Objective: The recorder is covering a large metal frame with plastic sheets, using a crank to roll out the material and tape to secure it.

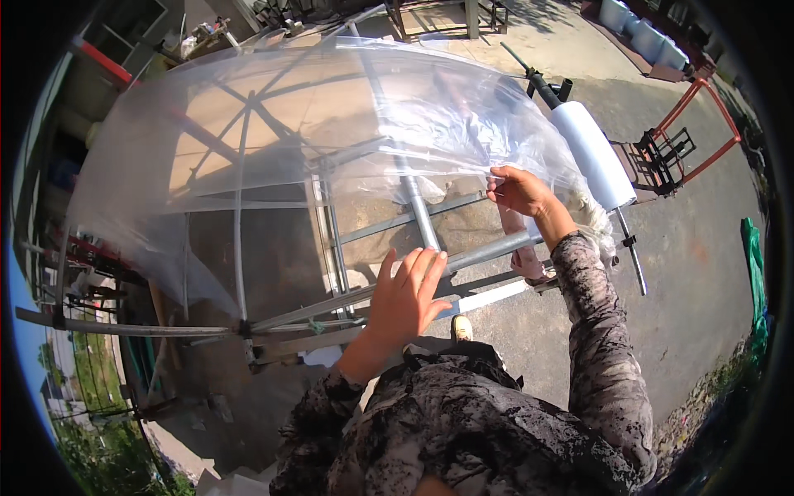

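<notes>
A large sheet of clear plastic film [273, 107] drapes over a metal tube frame [418, 211] in front of me. My right hand [523, 195] pinches the near edge of the film, toward the frame's right end. My left hand [403, 298] is held over the frame's near side with its fingers spread, and it holds nothing. Whether its fingertips touch the tube behind them I cannot tell. Bunched film [594, 221] hangs at the right end of the frame, beside my right forearm. Another person's hand [528, 263] shows below my right hand, near the frame.
A thick white film roll [594, 155] sits on a metal rod to the right. Behind it stands a cart with an orange handle [718, 95]. White containers [653, 41] line the far right. Green cloth [753, 285] lies at the right edge. A curved rail [149, 330] runs along the near left.
</notes>
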